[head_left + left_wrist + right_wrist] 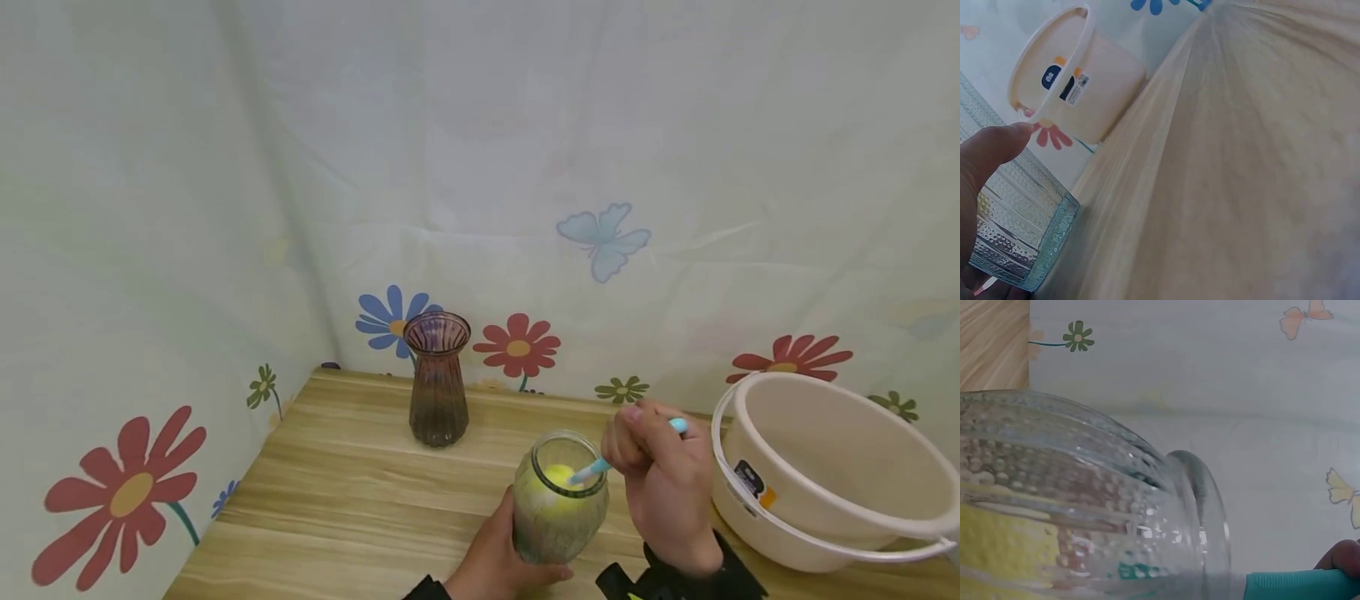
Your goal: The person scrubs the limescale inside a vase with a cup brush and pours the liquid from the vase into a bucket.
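A clear, textured glass jar (557, 533) with a wide round mouth is tilted toward me over the table. My left hand (498, 557) grips its lower side; in the left wrist view the thumb (994, 150) lies along the glass. My right hand (663, 479) holds the turquoise handle of a sponge bottle brush (596, 470), fist above and right of the mouth. The brush's yellow sponge head (1007, 547) is inside the jar, seen through the bumpy glass in the right wrist view.
A purple-tinted ribbed glass vase (439, 392) stands upright at the back of the wooden table (352, 492). To the right sits a cream plastic bucket (810, 521), its handle hanging down the front. A floral curtain (465, 150) encloses the back and left sides.
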Tool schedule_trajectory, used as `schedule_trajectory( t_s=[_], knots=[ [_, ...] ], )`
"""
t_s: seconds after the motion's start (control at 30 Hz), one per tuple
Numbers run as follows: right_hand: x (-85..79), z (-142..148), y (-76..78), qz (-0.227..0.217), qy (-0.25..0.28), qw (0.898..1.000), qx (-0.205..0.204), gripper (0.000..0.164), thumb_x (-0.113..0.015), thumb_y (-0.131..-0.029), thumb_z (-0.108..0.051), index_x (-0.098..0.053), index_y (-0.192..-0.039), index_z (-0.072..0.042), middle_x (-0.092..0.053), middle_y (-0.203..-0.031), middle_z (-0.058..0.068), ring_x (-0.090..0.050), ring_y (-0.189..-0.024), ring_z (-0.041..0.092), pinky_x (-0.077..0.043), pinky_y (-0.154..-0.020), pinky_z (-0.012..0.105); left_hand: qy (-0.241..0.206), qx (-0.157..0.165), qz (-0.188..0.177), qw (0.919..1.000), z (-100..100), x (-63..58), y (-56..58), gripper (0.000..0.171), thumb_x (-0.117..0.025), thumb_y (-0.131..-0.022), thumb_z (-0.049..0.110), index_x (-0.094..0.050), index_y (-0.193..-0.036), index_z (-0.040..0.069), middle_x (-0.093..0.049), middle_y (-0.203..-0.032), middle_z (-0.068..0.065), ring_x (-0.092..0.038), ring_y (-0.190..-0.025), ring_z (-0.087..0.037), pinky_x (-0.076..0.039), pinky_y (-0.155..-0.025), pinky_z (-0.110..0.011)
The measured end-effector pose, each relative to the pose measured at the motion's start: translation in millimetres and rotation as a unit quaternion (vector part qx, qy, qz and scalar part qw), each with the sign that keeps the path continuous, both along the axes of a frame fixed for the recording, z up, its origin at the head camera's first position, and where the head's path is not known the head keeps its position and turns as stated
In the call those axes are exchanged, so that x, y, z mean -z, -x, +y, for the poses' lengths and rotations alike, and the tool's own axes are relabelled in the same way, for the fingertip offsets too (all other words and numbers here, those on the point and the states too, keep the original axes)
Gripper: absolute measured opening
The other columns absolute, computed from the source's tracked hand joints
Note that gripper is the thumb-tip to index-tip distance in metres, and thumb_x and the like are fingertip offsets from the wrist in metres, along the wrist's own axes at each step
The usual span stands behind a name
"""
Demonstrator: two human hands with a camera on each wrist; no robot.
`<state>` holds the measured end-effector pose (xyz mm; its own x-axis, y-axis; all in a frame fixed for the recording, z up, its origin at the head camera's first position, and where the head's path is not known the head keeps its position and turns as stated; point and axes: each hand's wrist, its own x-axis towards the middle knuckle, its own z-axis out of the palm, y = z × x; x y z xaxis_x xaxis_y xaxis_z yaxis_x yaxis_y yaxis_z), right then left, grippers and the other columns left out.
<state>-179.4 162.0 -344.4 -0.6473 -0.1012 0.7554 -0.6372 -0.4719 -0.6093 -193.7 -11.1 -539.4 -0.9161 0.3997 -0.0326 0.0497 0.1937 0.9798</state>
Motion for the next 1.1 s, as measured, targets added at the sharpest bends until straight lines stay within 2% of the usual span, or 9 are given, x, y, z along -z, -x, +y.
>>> schedule_trajectory(
  t_s=[0.27,0.4,0.47,0.73,0.9,1.1],
  knots=[
    [6.6,-7.2,7.5,-0.018,-0.021,0.999,0.027,0.049,-0.021,-0.104,0.017,-0.02,-0.064,-0.012,-0.015,-0.059,-0.001,-0.013,-0.046,0.012,-0.011,-0.043,0.028,-0.005,0.001,-0.016,0.9999,-0.7,1.8,3.6,0.096,-0.092,-0.076,0.045,-0.032,-0.151,0.049,-0.054,-0.144,0.015,-0.055,-0.13,-0.01,-0.045,-0.11,-0.039],
    [10.3,-9.4,9.6,-0.023,-0.029,0.999,0.038,0.05,-0.023,-0.105,0.016,-0.02,-0.065,-0.013,-0.014,-0.06,-0.002,-0.011,-0.047,0.012,-0.01,-0.044,0.028,-0.005,-0.001,-0.015,0.9999,-1.2,3.5,5.0,0.097,-0.092,-0.075,0.046,-0.031,-0.151,0.049,-0.054,-0.145,0.015,-0.055,-0.13,-0.01,-0.045,-0.109,-0.037],
    [12.2,-11.9,9.2,-0.039,-0.039,0.997,0.054,0.05,-0.026,-0.106,0.014,-0.02,-0.064,-0.013,-0.014,-0.06,-0.001,-0.01,-0.048,0.013,-0.009,-0.045,0.03,-0.003,-0.002,-0.014,0.9999,-1.9,3.8,5.5,0.097,-0.092,-0.076,0.047,-0.031,-0.151,0.048,-0.053,-0.146,0.014,-0.054,-0.131,-0.011,-0.045,-0.109,-0.036],
    [15.4,-20.6,5.5,-0.11,-0.079,0.983,0.125,0.053,-0.04,-0.107,0.006,-0.023,-0.06,-0.01,-0.017,-0.057,0.003,-0.013,-0.049,0.016,-0.013,-0.045,0.037,-0.005,-0.005,-0.01,0.9999,-2.0,0.1,3.3,0.096,-0.091,-0.077,0.047,-0.032,-0.153,0.044,-0.053,-0.148,0.011,-0.056,-0.129,-0.009,-0.047,-0.105,-0.029],
    [16.0,-20.1,2.5,-0.143,-0.128,0.971,0.145,0.054,-0.044,-0.11,-0.004,-0.024,-0.06,-0.009,-0.018,-0.056,0.004,-0.014,-0.048,0.017,-0.017,-0.046,0.036,-0.002,-0.007,-0.001,1.0,-1.6,-2.0,0.1,0.097,-0.092,-0.076,0.045,-0.033,-0.153,0.041,-0.054,-0.148,0.01,-0.058,-0.125,-0.006,-0.048,-0.102,-0.025],
    [19.0,-21.2,2.1,-0.143,-0.141,0.969,0.145,0.052,-0.044,-0.11,-0.003,-0.026,-0.061,-0.007,-0.021,-0.055,0.004,-0.017,-0.046,0.017,-0.02,-0.044,0.036,-0.01,-0.003,0.006,0.9999,-2.6,-3.2,-2.3,0.096,-0.092,-0.077,0.04,-0.034,-0.154,0.037,-0.055,-0.147,0.008,-0.058,-0.123,-0.005,-0.048,-0.1,-0.023]
  ],
)
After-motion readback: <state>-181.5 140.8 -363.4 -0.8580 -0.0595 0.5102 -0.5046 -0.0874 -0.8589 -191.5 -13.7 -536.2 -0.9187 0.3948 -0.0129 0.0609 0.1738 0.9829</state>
